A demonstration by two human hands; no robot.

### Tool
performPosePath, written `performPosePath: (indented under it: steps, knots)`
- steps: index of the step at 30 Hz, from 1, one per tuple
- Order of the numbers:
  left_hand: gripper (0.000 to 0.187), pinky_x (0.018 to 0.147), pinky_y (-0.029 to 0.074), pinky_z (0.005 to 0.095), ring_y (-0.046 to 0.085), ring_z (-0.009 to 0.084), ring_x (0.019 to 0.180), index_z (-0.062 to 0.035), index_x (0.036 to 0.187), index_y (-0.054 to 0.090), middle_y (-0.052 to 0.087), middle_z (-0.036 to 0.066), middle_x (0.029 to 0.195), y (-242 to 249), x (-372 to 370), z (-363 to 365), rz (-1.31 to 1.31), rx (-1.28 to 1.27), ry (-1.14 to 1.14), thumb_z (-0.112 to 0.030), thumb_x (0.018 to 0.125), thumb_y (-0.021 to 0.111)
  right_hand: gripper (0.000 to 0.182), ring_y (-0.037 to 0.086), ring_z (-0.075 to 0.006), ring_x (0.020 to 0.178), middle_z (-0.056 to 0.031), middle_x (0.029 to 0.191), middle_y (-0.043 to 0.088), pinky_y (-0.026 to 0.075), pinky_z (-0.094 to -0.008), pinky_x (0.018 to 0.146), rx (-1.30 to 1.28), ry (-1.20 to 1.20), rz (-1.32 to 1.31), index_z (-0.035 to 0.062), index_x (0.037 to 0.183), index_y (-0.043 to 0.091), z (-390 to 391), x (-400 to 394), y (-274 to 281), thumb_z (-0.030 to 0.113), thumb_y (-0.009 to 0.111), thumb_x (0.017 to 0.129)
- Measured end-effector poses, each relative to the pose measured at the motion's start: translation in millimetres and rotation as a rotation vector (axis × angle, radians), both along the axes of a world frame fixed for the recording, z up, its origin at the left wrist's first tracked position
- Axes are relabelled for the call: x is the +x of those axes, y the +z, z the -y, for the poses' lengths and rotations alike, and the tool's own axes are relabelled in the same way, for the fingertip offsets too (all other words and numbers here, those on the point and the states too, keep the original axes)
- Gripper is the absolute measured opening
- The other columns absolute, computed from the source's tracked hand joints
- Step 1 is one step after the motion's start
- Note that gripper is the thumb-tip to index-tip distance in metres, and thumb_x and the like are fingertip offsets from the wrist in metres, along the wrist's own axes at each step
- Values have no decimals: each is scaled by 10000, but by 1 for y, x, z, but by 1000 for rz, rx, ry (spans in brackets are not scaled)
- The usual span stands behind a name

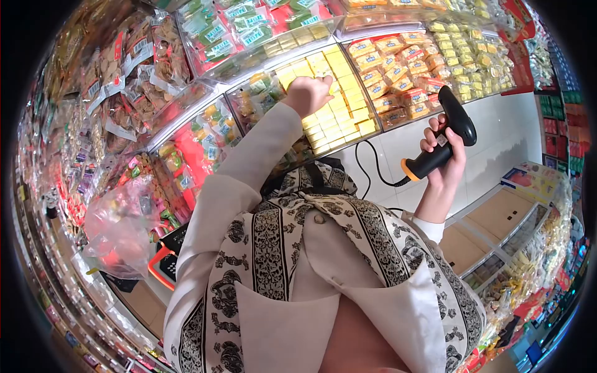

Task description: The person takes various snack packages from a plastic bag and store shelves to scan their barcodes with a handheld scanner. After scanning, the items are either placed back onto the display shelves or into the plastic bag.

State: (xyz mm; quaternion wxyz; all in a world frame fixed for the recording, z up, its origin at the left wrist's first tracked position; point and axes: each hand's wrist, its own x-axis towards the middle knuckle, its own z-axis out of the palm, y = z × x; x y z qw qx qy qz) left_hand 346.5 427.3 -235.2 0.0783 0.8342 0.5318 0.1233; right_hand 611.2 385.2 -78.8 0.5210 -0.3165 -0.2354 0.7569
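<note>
My left hand (309, 96) is over a bin of small yellow wrapped blocks (336, 127), stacked in rows. Its fingers are curled together, and whatever they hold, if anything, is hidden. In my right hand (446, 152) is a black barcode scanner (460, 121) with an orange ring near its cable end, gripped by the handle and held up to the right of the bins. From its base a black cable (379, 171) loops down to the left.
Bins of orange-and-white packets (388, 71) and small yellow packets (469, 56) adjoin the yellow blocks. Bagged goods (149, 68) fill the left side. A clear plastic bag (121, 230) lies at lower left beside an orange-edged device (165, 264). Cardboard boxes (497, 214) stand at right.
</note>
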Motion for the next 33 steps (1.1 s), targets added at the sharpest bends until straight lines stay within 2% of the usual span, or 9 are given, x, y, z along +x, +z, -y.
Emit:
performPosePath:
  steps: [6,8,9,11,12,19,25,31,33]
  knots:
    - [375,462,433,327,576,212,543,-46,840,508,536,65,544,4,-4,3,150,-41,150,-372,721,648,244,440,-131,635,-90,845,431,393,-223,533,-23,56,-2,9,992,407,-22,-14,-4,105,512,794]
    - [388,408,377,280,497,148,486,-43,1005,503,560,73,667,16,-2,9,982,-393,484,-312,751,622,254,452,-138,645,-101,861,433,411,-232,525,-35,155,-16,1,992,418,-16,-22,-9,100,518,781]
    - [388,408,377,280,497,148,486,-43,1005,503,560,73,667,24,-6,15,982,-392,489,-312,751,622,260,457,-140,648,-105,866,435,418,-235,523,-40,212,-26,-2,993,420,-12,-26,-11,97,521,775]
    - [475,379,298,220,389,93,465,-57,1188,414,556,90,920,50,-21,35,2067,-1048,528,-240,780,574,257,470,-139,640,-122,880,455,430,-225,501,-74,329,-6,-12,975,429,-7,-37,-14,77,530,756]
    - [517,376,243,190,334,84,448,-78,1281,318,487,97,1113,45,-26,44,2140,-1144,413,-202,818,512,255,475,-139,633,-122,876,461,431,-224,495,-84,377,14,-12,971,432,-5,-42,-17,75,532,754]
    - [328,378,267,193,361,69,418,-71,1151,419,561,124,1030,58,-22,77,2204,-907,118,-273,894,420,228,487,-138,623,-124,857,480,430,-225,490,-110,518,10,0,949,457,7,-69,-32,67,544,749]
    - [358,361,260,199,334,72,368,-71,1161,422,580,121,929,58,-21,81,2174,-880,-19,-317,903,393,327,476,-140,633,-123,850,449,434,-220,473,-8,681,83,-6,992,426,13,-72,-33,121,569,726]
    - [406,319,231,227,304,84,344,-57,1185,387,420,29,657,64,-27,90,2279,-1045,4,-320,875,375,353,489,-115,600,-109,870,538,400,-210,473,29,822,53,-26,1009,495,20,-70,-29,69,613,690]
    - [444,297,211,222,291,80,337,-39,1223,351,420,28,651,56,-32,87,2264,-1230,-289,-291,858,368,404,518,-116,672,-78,864,553,425,-217,541,224,950,200,-20,1034,496,18,-67,-25,42,646,664]
